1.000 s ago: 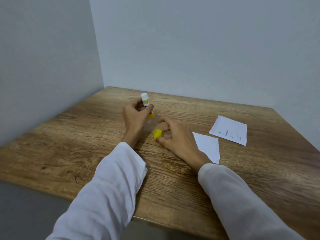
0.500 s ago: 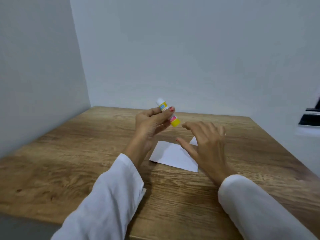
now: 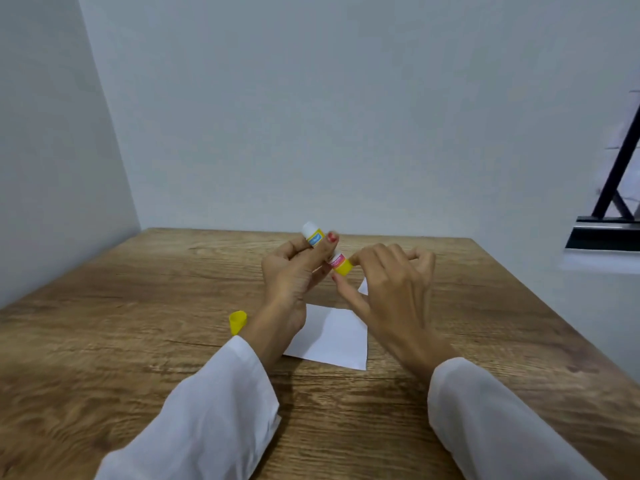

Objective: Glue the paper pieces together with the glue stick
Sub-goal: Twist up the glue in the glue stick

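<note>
My left hand [image 3: 292, 271] grips a small glue stick [image 3: 317, 239] above the wooden table [image 3: 138, 323], its white tip tilted up and left. My right hand [image 3: 391, 289] pinches the stick's yellow bottom knob [image 3: 343, 266] between thumb and forefinger. The yellow cap [image 3: 237, 321] lies on the table just left of my left wrist. A white paper piece [image 3: 332, 336] lies flat under and between my hands. A corner of a second paper piece [image 3: 363, 287] shows behind my right hand; the rest is hidden.
Grey walls close the table's left and far sides. A black frame on a ledge [image 3: 609, 216] stands at the right edge of view. My white sleeves [image 3: 214, 417] cover the near table edge.
My right hand came up from above the paper and took the glue stick's yellow knob. The cap, set down a second ago, now lies left of my wrist. The view tilted up.
</note>
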